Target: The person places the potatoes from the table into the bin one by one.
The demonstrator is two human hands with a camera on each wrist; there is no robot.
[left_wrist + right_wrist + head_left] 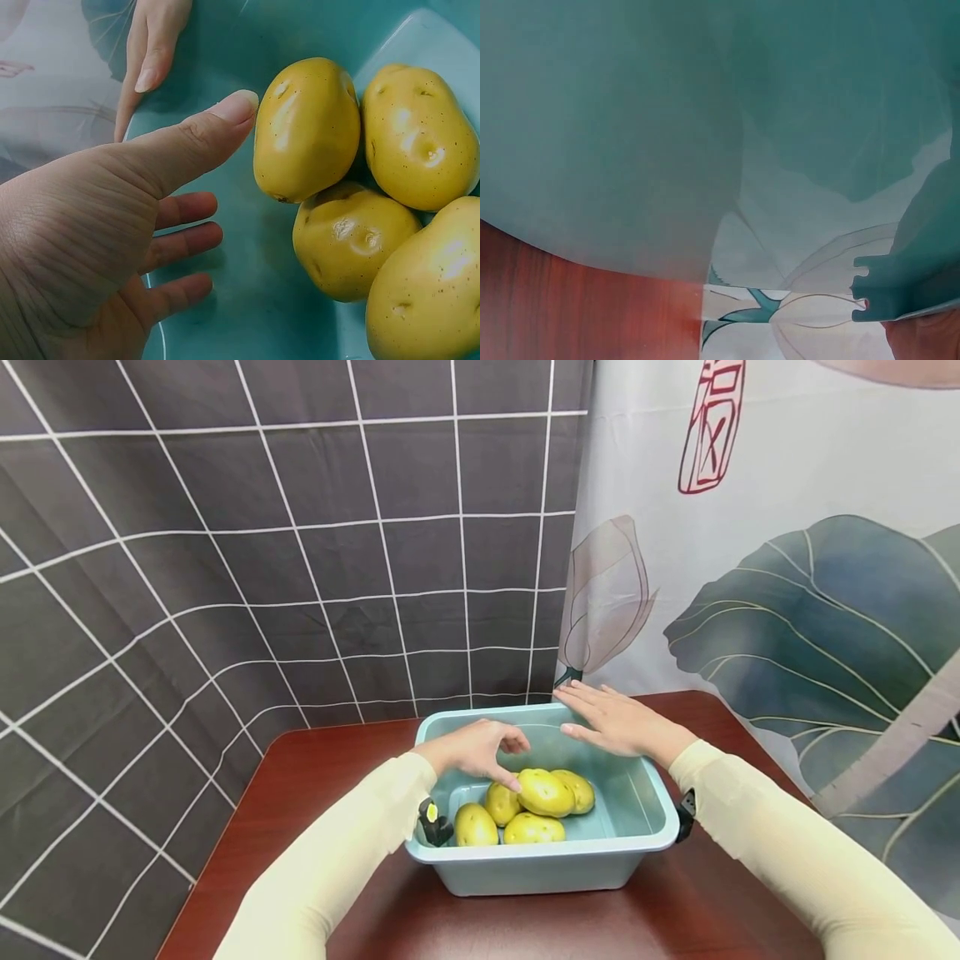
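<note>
A light blue plastic tub (pixel 547 850) holds several yellow potatoes (pixel 534 828), bunched toward its left side. My left hand (pixel 474 750) hovers over the tub with its fingers loosely bent and its thumb extended. In the left wrist view the thumb tip overlaps the edge of one potato (pixel 307 127), while the other fingers stand apart from it with a gap between. My right hand (pixel 618 722) lies with extended fingers over the tub's back right rim and holds nothing. Most of that hand is out of the right wrist view, where the tub's wall (pixel 615 150) fills the picture.
The tub stands on a reddish-brown wooden table (pixel 330 768) with rounded corners. Behind hang a dark grey cloth with a white grid (pixel 420 560) and a white curtain (pixel 637 460) printed with lotus leaves. A black wrist camera (pixel 435 823) sits beside the tub's left rim.
</note>
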